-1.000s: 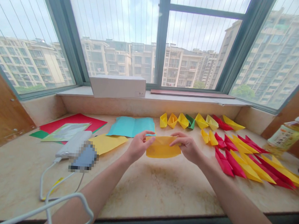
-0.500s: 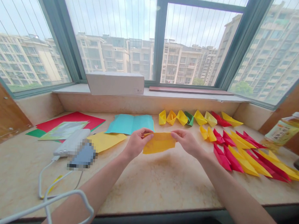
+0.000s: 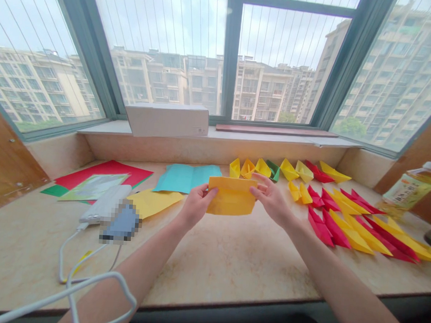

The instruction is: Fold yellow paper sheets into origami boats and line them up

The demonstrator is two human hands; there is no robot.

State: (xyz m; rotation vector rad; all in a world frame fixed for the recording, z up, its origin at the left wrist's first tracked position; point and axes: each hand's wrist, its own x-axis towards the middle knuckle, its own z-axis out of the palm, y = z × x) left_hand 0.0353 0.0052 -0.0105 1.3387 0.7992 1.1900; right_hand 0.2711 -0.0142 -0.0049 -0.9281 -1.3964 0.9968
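Observation:
A folded orange-yellow paper [image 3: 231, 196] is held upright above the marble sill [image 3: 231, 265], between both hands. My left hand [image 3: 195, 206] pinches its left edge. My right hand [image 3: 271, 200] grips its right edge with the fingers closed on it. Behind the paper lies a flat teal sheet [image 3: 185, 177], and a flat yellow sheet [image 3: 153, 201] lies to the left of my left hand.
Folded paper boats in yellow, red and green [image 3: 273, 170] line the back right, with long red and yellow ones [image 3: 364, 229] at right. Red and green sheets [image 3: 101, 174], a white power bank [image 3: 103, 204] with cables, a white box [image 3: 167, 120] and a bottle [image 3: 409, 190] stand around.
Both hands have lifted the orange-yellow paper and turned it from lying low and tilted to standing upright facing me.

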